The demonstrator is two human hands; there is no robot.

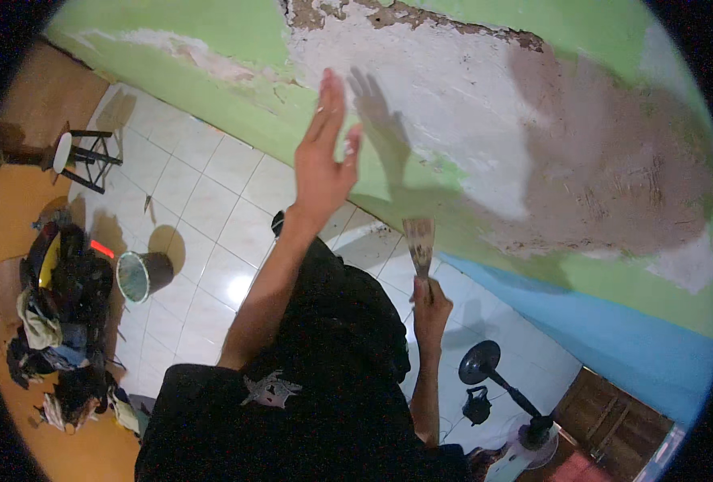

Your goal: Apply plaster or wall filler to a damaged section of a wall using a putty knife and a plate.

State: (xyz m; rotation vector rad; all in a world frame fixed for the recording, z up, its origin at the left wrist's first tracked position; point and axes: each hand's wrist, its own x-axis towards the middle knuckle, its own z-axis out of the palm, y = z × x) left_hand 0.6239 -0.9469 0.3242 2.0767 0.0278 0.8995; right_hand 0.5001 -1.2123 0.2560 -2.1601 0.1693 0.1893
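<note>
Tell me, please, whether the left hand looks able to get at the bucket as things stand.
Probably not without a step: the bucket stands on the tiled floor, well off to the left, while the left hand is raised by the wall.

Wears black shirt [212,418] bearing a jagged-edged, pale grey print [271,389] on the front. Wears black legwear [344,309] below. Leaves both forearms [270,293] bare. Shows whitish specks [348,148] on left hand [322,169].

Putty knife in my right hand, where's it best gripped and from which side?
I'd grip the putty knife by its handle, coming from the side nearest your body, as your right hand does: the broad, flat blade points away from you and narrows toward that handle.
</note>
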